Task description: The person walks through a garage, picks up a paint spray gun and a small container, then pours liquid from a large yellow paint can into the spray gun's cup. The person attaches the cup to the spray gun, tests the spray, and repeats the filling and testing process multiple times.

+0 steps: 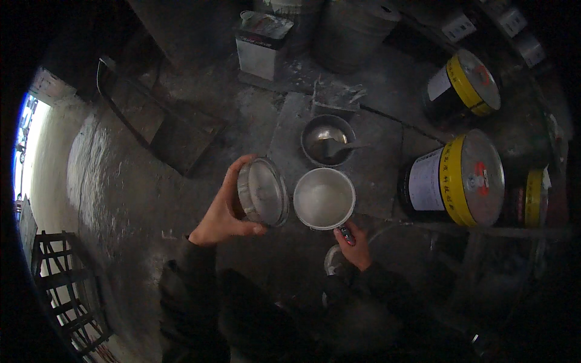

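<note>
My left hand [222, 213] is wrapped around a clear round container [263, 193], tilted with its rim towards the right. Just right of it, my right hand [356, 245] grips the dark handle of a pale metal cup [324, 198]. Something whitish shows inside the cup; whether it is liquid or powder I cannot tell. Beyond the cup, a dark metal bowl [308, 154] stands on the floor board with a spatula-like tool [338, 147] lying in it.
Large pails with yellow bands [454, 181] [463, 86] stand at the right. A rectangular can [256, 56] and drums [352, 38] are at the back. A caked square container [336, 97] sits behind the bowl. At left are a long-handled flat dustpan [188, 140] and a slatted rack [68, 281].
</note>
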{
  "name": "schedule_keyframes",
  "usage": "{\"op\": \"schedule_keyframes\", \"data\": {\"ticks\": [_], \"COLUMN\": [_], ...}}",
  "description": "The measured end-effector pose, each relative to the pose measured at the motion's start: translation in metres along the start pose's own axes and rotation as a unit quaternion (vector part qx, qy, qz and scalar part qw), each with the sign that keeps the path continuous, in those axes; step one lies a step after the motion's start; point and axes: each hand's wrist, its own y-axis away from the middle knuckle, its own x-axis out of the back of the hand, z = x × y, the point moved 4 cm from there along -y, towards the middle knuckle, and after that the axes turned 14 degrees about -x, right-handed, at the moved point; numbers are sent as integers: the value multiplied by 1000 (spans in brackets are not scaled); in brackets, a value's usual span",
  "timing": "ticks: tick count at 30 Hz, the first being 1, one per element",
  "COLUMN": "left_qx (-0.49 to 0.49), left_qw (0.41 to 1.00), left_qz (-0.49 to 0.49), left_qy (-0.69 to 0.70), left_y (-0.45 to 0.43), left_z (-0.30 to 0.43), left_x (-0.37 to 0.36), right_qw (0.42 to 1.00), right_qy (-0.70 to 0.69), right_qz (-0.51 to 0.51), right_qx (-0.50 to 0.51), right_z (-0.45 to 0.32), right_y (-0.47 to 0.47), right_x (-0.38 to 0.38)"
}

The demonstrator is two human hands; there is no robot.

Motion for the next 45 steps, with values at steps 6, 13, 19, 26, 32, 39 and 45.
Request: {"op": "schedule_keyframes", "data": {"ticks": [6, 13, 19, 26, 32, 39, 45], "left_qx": [-48, 166, -18, -48, -119, -130, -96], "left_qw": [994, 749, 909, 963, 891, 886, 892], "left_qz": [24, 107, 277, 264, 219, 288, 315], "left_qy": [93, -633, -311, 6, 379, 341, 310], "left_y": [16, 20, 61, 92, 92, 104, 185], "left_z": [-24, -94, -128, -150, -102, -87, -112], "left_x": [15, 86, 116, 99, 61, 60, 11], "right_qw": [1000, 999, 996, 989, 986, 993, 991], "right_qy": [1, -17, -23, -80, -93, -79, 20], "right_qz": [12, 38, 83, 104, 136, 82, 110], "right_qx": [-13, 2, 26, -61, -13, 30, 72], "right_z": [-4, -6, -15, -90, -184, -285, -265], "right_y": [-3, -8, -16, -69, -172, -277, -314], "right_x": [9, 26, 53, 114, 160, 181, 214]}}
